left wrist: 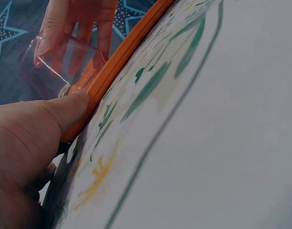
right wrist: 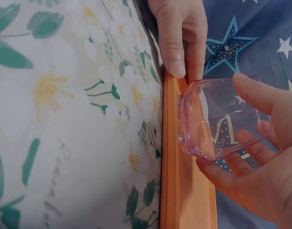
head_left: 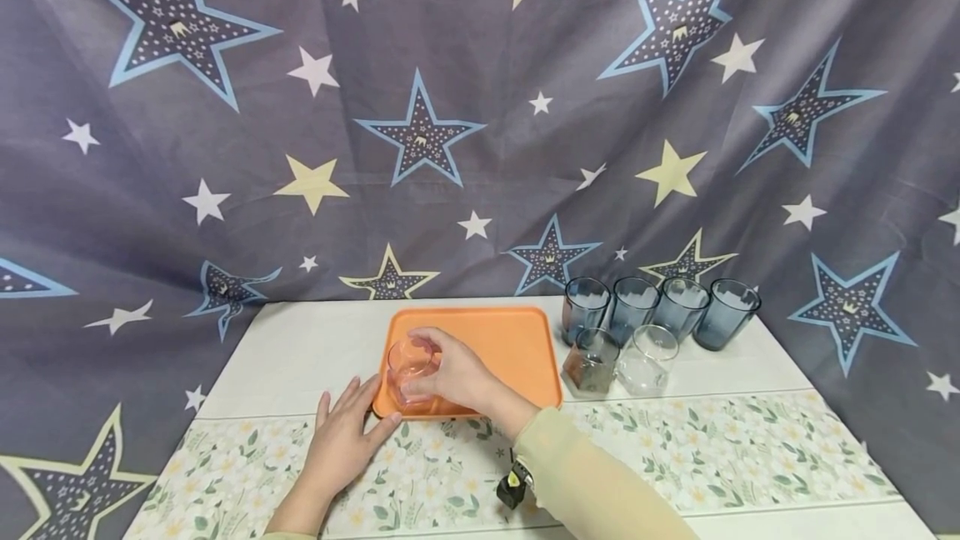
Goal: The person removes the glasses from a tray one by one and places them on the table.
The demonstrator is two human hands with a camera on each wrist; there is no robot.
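My right hand (head_left: pixel 457 373) grips a clear pink glass (head_left: pixel 411 369) between thumb and fingers, over the left end of an orange tray (head_left: pixel 502 348). In the right wrist view, the glass (right wrist: pixel 227 119) stands mouth away from the tray (right wrist: pixel 170 191); whether its base touches the tray is unclear. My left hand (head_left: pixel 341 440) rests against the tray's front left corner with its fingers fairly straight. Its thumb touches the front rim, seen in the left wrist view beside the tray edge (left wrist: pixel 122 57).
Right of the tray stand several blue glasses (head_left: pixel 636 311) in a back row. In front of them are a grey glass (head_left: pixel 592 363) and a clear glass (head_left: pixel 647 361). A star-patterned cloth (head_left: pixel 480 148) hangs behind the table, which has a floral strip (head_left: pixel 712 448).
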